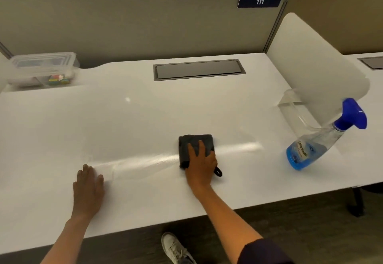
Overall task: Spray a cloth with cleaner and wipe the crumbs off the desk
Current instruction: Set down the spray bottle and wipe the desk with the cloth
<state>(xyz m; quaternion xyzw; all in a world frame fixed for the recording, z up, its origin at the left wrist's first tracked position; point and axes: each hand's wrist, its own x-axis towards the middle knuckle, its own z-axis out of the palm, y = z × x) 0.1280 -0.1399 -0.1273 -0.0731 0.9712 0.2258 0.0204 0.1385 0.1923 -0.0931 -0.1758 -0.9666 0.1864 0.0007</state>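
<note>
Pressing flat at lower left of the frame, the left hand (88, 189) is lying with fingers together on the desk (145, 108), holding nothing and bracing the body. At lower centre the right hand (202, 163) is spreading its fingers over the folded cloth (195, 142), bearing down on it; a dark loop is poking out by the wrist. A damp streak is shining on either side of the cloth. I can make out no crumbs. To wipe well, I judge it is worth keeping the palm flat and overlapping passes toward one edge. Well apart at right, the sprayer (323, 139) is standing idle.
</note>
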